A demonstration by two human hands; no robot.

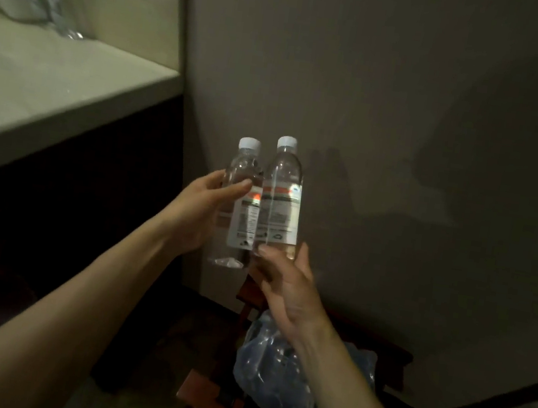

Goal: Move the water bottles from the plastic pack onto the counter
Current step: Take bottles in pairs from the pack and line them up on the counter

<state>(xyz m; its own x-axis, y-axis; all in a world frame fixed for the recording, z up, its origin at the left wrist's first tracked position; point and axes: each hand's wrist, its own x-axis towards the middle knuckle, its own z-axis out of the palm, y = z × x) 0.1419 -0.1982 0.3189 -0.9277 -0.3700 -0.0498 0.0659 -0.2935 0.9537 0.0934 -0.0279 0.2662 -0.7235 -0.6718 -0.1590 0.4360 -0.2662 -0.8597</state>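
Two water bottles are held upright mid-frame, each gripped low by curled fingers: left hand, right hand. One could slip (wet, smooth plastic) before the counter at upper left is reached.

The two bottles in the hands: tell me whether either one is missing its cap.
No: the left bottle and the right bottle each carry a white cap on top.
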